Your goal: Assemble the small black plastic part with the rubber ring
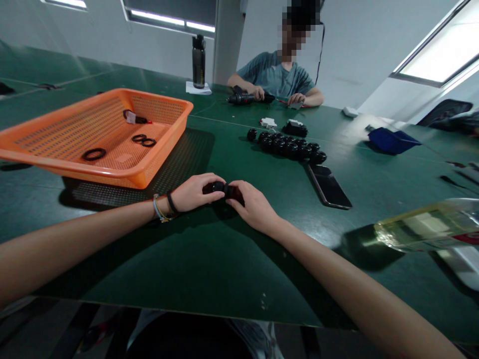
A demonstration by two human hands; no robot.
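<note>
Near the middle of the green table, my left hand and my right hand meet around a small black round part. The fingers of my left hand wrap it from the left, and my right thumb and fingers pinch its right side. Much of the part is hidden by the fingers. Beyond my right hand lies a cluster of several similar black round parts. To the left, an orange basket holds a few black rings and a black item with a white tag.
A phone lies right of my hands, with a clear bottle nearer the right edge. A blue container sits back right. Across the table, a person handles a black tool. A dark bottle stands at the back.
</note>
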